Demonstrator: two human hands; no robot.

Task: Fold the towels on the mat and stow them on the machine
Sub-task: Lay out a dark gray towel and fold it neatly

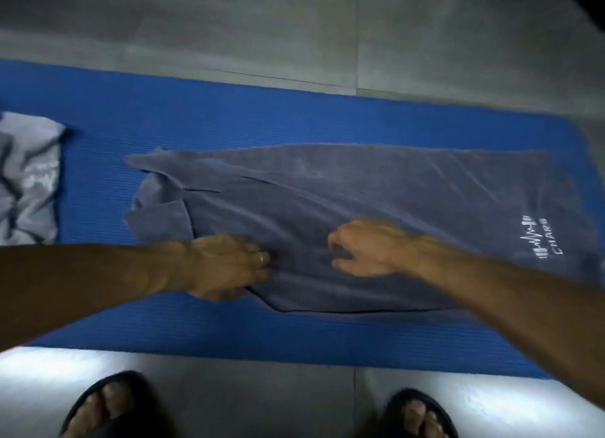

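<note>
A grey-blue towel [376, 192] with a white logo near its right end lies spread lengthwise on the blue mat [229, 120]. Its left end is rumpled and partly folded over. My left hand [226, 266] sits at the towel's near edge with its fingers curled into the cloth, gripping it. My right hand [366, 248] lies on top of the towel a little to the right, its fingers curled and bunching the fabric. A second, paler towel [27, 179] lies crumpled at the mat's left end.
The mat lies on a grey tiled floor [294, 28]. My two feet in dark sandals [108, 405] stand on the floor just in front of the mat's near edge. No machine is in view.
</note>
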